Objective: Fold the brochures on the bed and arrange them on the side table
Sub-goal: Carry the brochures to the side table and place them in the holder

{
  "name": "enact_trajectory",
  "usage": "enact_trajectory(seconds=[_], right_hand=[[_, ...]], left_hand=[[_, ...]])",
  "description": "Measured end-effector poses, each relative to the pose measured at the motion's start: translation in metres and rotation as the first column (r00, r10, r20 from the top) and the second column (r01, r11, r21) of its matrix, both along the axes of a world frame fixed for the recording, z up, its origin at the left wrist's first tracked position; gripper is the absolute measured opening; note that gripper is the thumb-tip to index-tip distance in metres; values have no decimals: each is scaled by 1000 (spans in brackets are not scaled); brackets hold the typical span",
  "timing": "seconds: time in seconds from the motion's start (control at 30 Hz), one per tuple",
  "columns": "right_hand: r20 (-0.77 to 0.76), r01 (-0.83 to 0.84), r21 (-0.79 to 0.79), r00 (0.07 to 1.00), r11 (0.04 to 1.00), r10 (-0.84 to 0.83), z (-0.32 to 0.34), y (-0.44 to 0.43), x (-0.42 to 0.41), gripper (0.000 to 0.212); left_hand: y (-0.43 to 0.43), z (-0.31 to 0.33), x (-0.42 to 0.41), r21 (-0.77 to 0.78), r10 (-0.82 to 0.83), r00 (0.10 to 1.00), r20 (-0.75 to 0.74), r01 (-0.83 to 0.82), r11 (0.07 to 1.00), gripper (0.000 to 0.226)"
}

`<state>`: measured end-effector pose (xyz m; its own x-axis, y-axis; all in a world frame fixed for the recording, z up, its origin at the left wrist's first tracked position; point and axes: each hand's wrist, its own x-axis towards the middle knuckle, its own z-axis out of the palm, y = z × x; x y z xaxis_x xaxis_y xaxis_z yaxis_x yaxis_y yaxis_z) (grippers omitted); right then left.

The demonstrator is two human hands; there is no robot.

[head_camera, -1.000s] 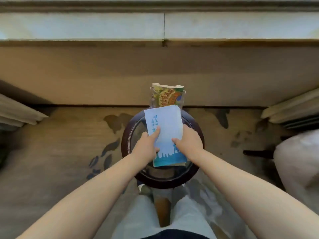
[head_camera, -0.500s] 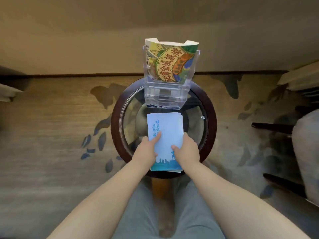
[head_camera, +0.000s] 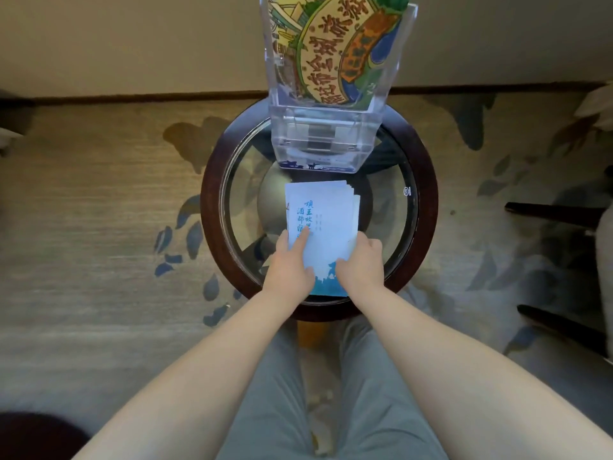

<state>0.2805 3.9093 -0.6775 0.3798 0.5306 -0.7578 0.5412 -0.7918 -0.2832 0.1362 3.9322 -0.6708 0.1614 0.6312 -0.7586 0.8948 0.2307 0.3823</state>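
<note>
- Presently, the brochure stack [head_camera: 323, 227] sits over the near half of the side table [head_camera: 212, 210], with its long edges running away from the person. Several folded sheets show, slightly fanned at the far right corner.
- Left hand [head_camera: 292, 263]: grips the stack's left edge, with a digit laid across the printed face.
- Right hand [head_camera: 361, 263]: closed on the right edge, fingers curled around it.
- Whether the stack already rests on the glass top [head_camera: 245, 180] or is held just above it cannot be told from this view.
- Progress, as judged: folding of this batch appears done and it has reached the table. Left to do are the release and squaring the fanned edges. A slot in the clear holder [head_camera: 318, 137] may be the intended place, though that is unconfirmed.
- The bed is not in view, so any brochures left there cannot be counted.
- Surface: a round table with a dark wooden rim and an inset glass top, its base visible through the glass. The clear holder stands at the far edge and carries a colourful leaflet [head_camera: 338, 44] upright.
- Room: tan patterned carpet [head_camera: 99, 194] with blue and brown leaf shapes, and a plain wall with a dark skirting line behind the table. Dark furniture legs [head_camera: 550, 210] stand to the right.
- The person's grey trousers [head_camera: 381, 410] fill the foreground.
</note>
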Motion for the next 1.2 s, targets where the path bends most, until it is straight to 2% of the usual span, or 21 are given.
enact_trajectory(seconds=[0.13, 0.37, 0.47, 0.57, 0.63, 0.73, 0.77, 0.87, 0.93, 1.03, 1.2], right_hand=[[-13, 33, 17, 999, 999, -33, -2, 0, -1, 47], [-8, 154, 60, 988, 986, -153, 2, 3, -5, 33], [-1, 159, 94, 987, 983, -159, 5, 3, -2, 27], [-28, 169, 85, 985, 982, -167, 12, 6, 0, 19], [-46, 179, 78, 983, 981, -175, 10, 11, 0, 16], [-76, 176, 55, 982, 983, -172, 5, 17, 3, 10], [-93, 177, 42, 981, 983, -172, 6, 17, 4, 9], [-129, 134, 17, 983, 991, -131, 5, 14, 7, 8], [-151, 84, -5, 985, 996, -84, 7, 13, 9, 13], [-171, 57, 16, 984, 998, -53, 17, 14, 11, 17], [-231, 109, 88, 969, 990, -86, 42, 16, 16, 22]], left_hand=[[8, 0, 12, -1, 178, 984, 31, -178, 984, 82], [7, 2, 24, -3, 378, 924, 48, -379, 926, 93], [12, 8, 22, -68, 457, 886, 77, -453, 889, 99], [18, 11, 19, -169, 590, 807, 29, -578, 798, 104], [21, 10, 19, -161, 581, 814, -12, -575, 802, 95], [22, 7, 21, -148, 572, 820, -35, -570, 808, 53], [21, 5, 21, -144, 571, 820, -41, -570, 809, 45], [18, 6, 18, -188, 591, 806, -27, -585, 789, 53], [13, 6, 14, -217, 647, 762, -18, -635, 741, 55], [5, 8, 5, -149, 717, 697, -4, -710, 688, 56], [13, 47, -2, -101, 702, 707, 88, -694, 713, 33]])
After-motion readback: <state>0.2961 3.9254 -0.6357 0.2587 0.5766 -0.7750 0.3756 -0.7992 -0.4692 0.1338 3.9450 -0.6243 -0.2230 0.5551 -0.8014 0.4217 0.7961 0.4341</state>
